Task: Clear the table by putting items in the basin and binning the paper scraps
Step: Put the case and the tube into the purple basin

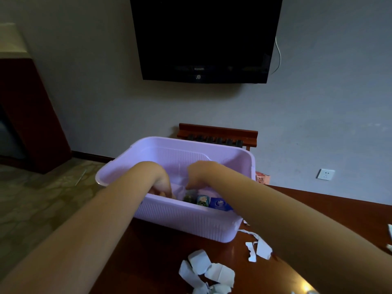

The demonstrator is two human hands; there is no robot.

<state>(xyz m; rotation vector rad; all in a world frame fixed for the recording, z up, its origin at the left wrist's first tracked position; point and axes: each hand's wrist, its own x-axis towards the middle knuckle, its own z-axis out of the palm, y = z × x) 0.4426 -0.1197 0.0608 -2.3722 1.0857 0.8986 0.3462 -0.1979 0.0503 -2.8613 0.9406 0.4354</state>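
Left hand [160,184] and right hand [196,176] dip into the lilac plastic basin [180,221], fingers curled downward, any hold hidden; blue printed packets [220,203] inside, lettering illegible.

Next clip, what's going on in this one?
A person has both hands down inside a lilac basin that stands on a wooden table. The left hand and right hand reach toward a few small packets lying at the bottom. The near wall hides the fingertips, so I cannot tell what either hand holds. Torn paper scraps lie on the table in front of the basin, not yet binned.
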